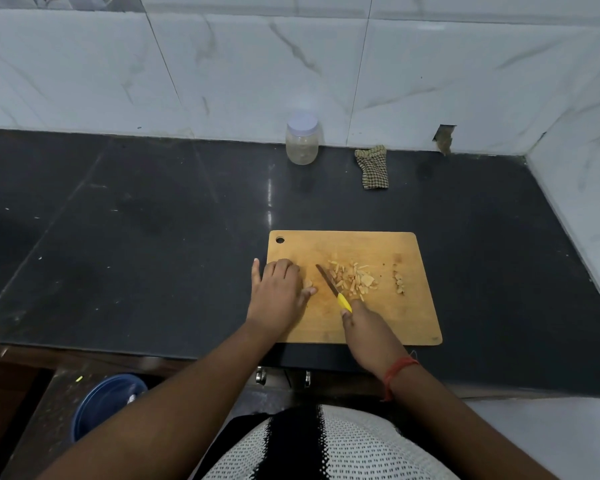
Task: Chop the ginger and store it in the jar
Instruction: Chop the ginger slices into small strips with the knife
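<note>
A wooden cutting board (409, 317) lies on the dark counter near its front edge. Chopped ginger (355, 280) is heaped in the board's middle, with a few more bits (399, 283) to the right. My right hand (369, 329) grips the yellow handle of a small knife (330, 285), whose blade points up-left beside the heap. My left hand (278, 292) rests on the board's left side with fingers curled, pinching a small piece of ginger (307, 284) under its fingertips. A clear jar (302, 140) with a pale lid stands closed at the back by the wall.
A folded checked cloth (373, 166) lies right of the jar. The marble-tiled wall runs along the back and turns forward on the right. A blue bucket (104, 403) stands on the floor below the counter's front edge at left.
</note>
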Demonstrator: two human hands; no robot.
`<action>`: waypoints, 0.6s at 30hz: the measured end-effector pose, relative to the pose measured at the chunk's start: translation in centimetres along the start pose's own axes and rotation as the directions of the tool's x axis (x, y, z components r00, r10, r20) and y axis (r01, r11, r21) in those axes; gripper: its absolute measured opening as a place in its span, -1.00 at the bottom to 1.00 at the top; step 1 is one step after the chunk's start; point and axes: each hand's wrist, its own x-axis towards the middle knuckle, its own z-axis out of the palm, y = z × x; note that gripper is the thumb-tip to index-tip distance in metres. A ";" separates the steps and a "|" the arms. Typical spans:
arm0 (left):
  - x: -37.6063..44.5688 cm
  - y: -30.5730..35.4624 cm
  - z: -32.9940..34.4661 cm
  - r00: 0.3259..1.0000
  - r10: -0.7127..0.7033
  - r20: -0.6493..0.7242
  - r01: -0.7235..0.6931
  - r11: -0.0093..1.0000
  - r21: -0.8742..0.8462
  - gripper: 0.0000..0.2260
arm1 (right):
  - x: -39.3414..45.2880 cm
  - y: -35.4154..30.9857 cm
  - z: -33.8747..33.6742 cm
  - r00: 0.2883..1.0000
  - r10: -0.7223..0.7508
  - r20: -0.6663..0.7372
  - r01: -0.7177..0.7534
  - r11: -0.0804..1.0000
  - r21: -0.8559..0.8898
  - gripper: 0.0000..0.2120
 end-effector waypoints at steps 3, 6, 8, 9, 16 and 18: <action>-1.4 -1.3 0.8 0.985 0.161 -0.068 -0.159 0.987 0.032 -0.57 | -0.3 0.1 0.3 1.000 -0.030 0.009 0.030 0.998 -0.051 -0.76; -2.5 -2.2 1.6 0.943 0.330 -0.033 -0.325 0.940 0.108 -0.52 | -0.3 0.0 1.0 0.997 -0.065 0.045 0.069 0.994 -0.086 -0.77; -2.8 -2.4 2.1 0.935 0.354 -0.022 -0.349 0.929 0.121 -0.51 | 0.0 -0.2 1.2 0.995 -0.080 0.056 0.085 0.992 -0.097 -0.77; -3.0 -2.4 2.3 0.937 0.349 -0.026 -0.344 0.932 0.116 -0.51 | 0.1 -0.3 1.3 0.995 -0.085 0.060 0.091 0.990 -0.106 -0.77; -3.1 -2.4 2.7 0.936 0.347 -0.057 -0.340 0.935 0.097 -0.55 | 0.5 -0.4 1.9 0.993 -0.083 0.088 0.102 0.965 -0.240 -0.67; -3.1 -2.4 2.9 0.937 0.345 -0.060 -0.339 0.936 0.098 -0.55 | 0.8 -0.7 2.1 0.993 -0.073 0.087 0.094 0.962 -0.257 -0.65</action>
